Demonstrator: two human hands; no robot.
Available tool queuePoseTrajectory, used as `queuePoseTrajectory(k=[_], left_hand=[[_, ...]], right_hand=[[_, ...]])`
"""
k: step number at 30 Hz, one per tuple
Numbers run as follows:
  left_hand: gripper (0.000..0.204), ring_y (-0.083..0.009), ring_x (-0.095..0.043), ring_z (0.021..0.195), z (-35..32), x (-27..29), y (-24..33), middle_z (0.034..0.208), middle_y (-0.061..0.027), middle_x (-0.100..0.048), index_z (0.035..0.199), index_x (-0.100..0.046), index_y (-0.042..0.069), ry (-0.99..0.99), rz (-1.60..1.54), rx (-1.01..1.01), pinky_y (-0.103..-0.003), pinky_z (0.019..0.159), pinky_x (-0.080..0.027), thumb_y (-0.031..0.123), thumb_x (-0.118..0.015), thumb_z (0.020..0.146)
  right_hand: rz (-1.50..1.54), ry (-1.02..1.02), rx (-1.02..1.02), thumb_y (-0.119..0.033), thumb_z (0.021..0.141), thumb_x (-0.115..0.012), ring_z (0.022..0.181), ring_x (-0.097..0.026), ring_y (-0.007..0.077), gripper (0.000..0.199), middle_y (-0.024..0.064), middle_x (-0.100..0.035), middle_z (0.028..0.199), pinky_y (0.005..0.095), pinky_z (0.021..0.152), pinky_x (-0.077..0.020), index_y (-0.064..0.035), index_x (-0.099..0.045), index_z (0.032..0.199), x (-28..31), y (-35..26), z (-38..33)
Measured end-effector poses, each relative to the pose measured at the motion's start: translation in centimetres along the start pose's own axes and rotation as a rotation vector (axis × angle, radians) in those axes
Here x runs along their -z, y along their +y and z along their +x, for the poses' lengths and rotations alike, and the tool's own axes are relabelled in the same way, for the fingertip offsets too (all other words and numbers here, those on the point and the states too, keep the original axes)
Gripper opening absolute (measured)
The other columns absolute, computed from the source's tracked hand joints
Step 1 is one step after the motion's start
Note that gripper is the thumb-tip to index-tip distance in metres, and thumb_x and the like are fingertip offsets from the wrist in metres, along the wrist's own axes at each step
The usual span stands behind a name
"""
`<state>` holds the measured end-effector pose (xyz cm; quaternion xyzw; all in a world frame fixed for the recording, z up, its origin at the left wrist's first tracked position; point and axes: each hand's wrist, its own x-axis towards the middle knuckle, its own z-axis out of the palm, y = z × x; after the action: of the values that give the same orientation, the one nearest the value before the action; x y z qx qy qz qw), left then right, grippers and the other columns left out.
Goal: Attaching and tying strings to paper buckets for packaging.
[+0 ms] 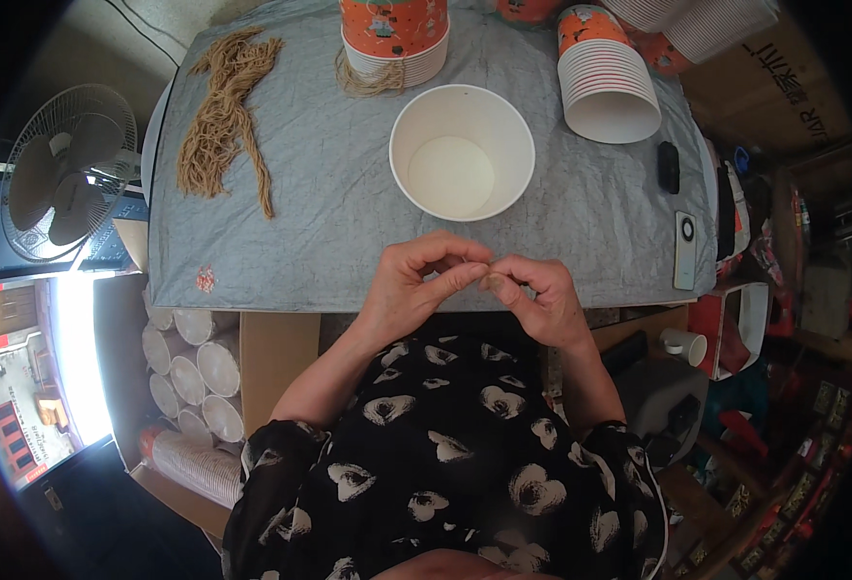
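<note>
My left hand (428, 277) and my right hand (539, 295) meet fingertip to fingertip over the table's near edge. Both are closed in a pinch; whatever lies between the fingertips is too small to make out. Just beyond them a white paper bucket (409, 159) stands with its mouth facing up, and nothing shows inside it. Behind it is a stack of orange-patterned paper buckets (394, 34), with loops of tan string (356, 77) at its base. A bundle of tan strings (218, 126) lies at the far left of the table.
A nested stack of paper buckets (608, 82) lies at the far right. Near the right edge are a black case (669, 167) and a phone (685, 249). A cardboard box (271, 372) of wrapped cups (223, 418) stands left of me, below a fan (70, 174). A mug (682, 344) sits right.
</note>
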<state>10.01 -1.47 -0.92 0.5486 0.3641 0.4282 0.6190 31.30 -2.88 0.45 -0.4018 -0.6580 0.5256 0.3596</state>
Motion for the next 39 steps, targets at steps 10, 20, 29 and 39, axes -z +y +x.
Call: queuePoseTrajectory(k=[10,20,29,39], left_hand=[[0.011,-0.0076,-0.064,0.079,-0.9,0.3,-1.2,0.083,-0.0021,-0.070,0.096,-0.069,-0.001,0.106,0.159,0.134,-0.024,0.073,-0.052,0.011,-0.068,0.098],[0.012,-0.0143,-0.061,0.065,-0.6,0.1,-1.5,0.077,-0.0076,-0.065,0.087,-0.067,0.000,0.118,0.389,-0.117,-0.028,0.057,-0.048,0.009,-0.071,0.094],[0.022,-0.0252,-0.070,0.080,2.5,3.7,0.5,0.118,-0.0068,-0.063,0.105,-0.066,0.008,0.184,0.950,-0.335,-0.035,0.065,-0.059,0.009,-0.076,0.086],[0.023,-0.0244,-0.070,0.082,-1.2,2.0,-1.1,0.103,-0.0036,-0.067,0.101,-0.069,0.006,0.045,1.054,-0.342,-0.035,0.069,-0.059,0.000,-0.072,0.079]], right_hand=[[0.059,0.201,-0.119,-0.005,0.093,-0.072,0.058,-0.039,0.0018,0.006,-0.0060,-0.047,0.062,0.0211,0.053,-0.0336,-0.0004,-0.068,0.095,-1.6,1.3,0.1],[0.172,0.299,-0.056,-0.006,0.095,-0.070,0.060,-0.040,0.0001,0.007,-0.0084,-0.051,0.067,0.0185,0.055,-0.0321,0.0003,-0.066,0.096,-2.5,1.7,0.5],[0.289,0.187,-0.091,-0.006,0.096,-0.067,0.056,-0.043,-0.0024,0.007,-0.0074,-0.057,0.068,0.0175,0.049,-0.0300,0.0011,-0.065,0.097,2.6,-0.5,1.4],[-0.189,-0.077,-0.262,-0.005,0.094,-0.067,0.058,-0.050,0.0014,0.008,-0.0036,-0.061,0.066,0.0202,0.053,-0.0389,0.0020,-0.069,0.090,3.0,-2.8,4.5]])
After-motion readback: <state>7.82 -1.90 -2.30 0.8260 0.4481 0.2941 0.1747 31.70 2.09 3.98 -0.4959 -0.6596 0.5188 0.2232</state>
